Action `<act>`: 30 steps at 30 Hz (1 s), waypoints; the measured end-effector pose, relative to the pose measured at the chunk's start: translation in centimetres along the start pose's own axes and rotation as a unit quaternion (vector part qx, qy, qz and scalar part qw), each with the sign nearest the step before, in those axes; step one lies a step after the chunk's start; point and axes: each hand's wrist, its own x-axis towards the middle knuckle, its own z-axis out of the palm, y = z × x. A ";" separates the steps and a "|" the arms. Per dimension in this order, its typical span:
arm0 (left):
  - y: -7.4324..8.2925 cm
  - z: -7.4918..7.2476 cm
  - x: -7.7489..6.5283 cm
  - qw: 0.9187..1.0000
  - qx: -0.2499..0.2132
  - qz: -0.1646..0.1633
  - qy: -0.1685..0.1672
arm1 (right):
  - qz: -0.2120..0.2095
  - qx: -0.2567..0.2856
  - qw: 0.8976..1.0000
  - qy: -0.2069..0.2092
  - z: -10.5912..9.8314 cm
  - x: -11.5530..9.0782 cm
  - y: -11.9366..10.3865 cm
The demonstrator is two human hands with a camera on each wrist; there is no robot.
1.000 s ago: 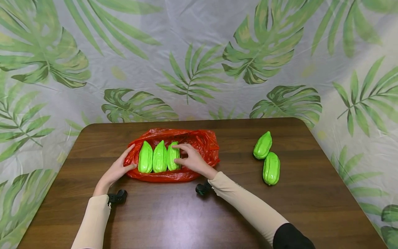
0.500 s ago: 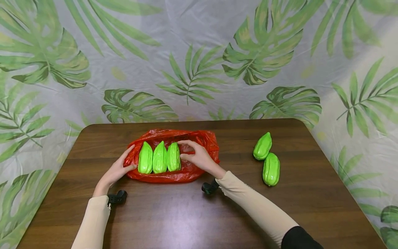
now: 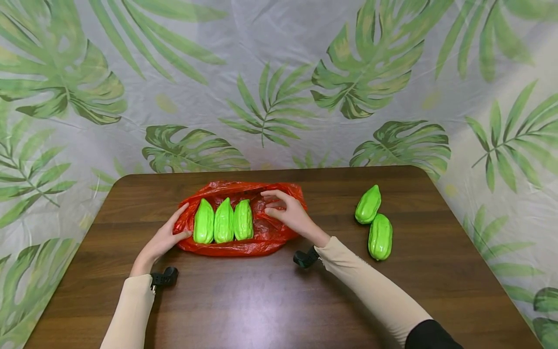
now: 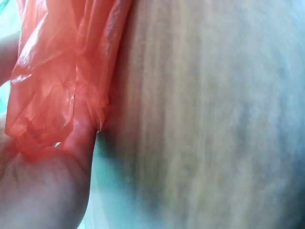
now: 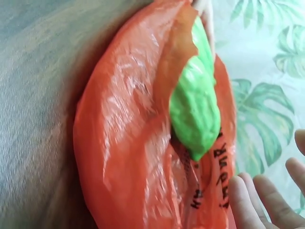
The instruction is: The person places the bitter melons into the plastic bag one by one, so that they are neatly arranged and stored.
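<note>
A crumpled red plastic bag (image 3: 244,249) lies open-mouthed on the table, left of centre. Inside its left part three bright green, glossy, ridged gourds (image 3: 224,220) stand side by side. My left hand (image 3: 162,237) holds the bag's left end between thumb and fingers. Through the red plastic in the left wrist view, the thumb (image 4: 86,138) shows. Over the bag's right part is my right hand (image 3: 289,213), fingers loosely bent and holding nothing. In the right wrist view its spread fingers sit beside the bag, apart from the nearest gourd (image 5: 195,109).
Two more green gourds, an upper one (image 3: 368,204) and a lower one (image 3: 380,236), lie close together on the right side of the brown wooden table (image 3: 244,305). Behind the far table edge hangs a leaf-patterned cloth (image 3: 279,87). Dark lettering marks the bag.
My right hand has let go of the rightmost gourd in the bag and drawn away to the right. The left hand has stayed at the bag's left end.
</note>
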 end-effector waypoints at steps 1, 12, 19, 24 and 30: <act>0.0 0.0 0.0 1.000 0.000 0.000 0.000 | 0.001 0.002 1.000 -0.001 -0.3 -0.2 -0.5; -0.1 0.0 -0.1 1.000 0.001 0.001 0.001 | -0.007 0.059 0.998 0.024 -2.6 -0.7 -1.2; 0.1 0.0 -0.2 1.000 0.003 0.002 0.002 | -0.008 0.067 0.997 0.037 -3.8 -0.8 -0.3; 0.1 0.0 -0.1 1.000 0.001 0.002 -0.001 | -0.009 0.070 0.996 0.053 -4.6 -0.4 2.0; 0.2 0.1 -0.1 1.000 -0.004 0.004 -0.003 | -0.015 0.083 0.994 0.074 -5.5 -0.8 2.7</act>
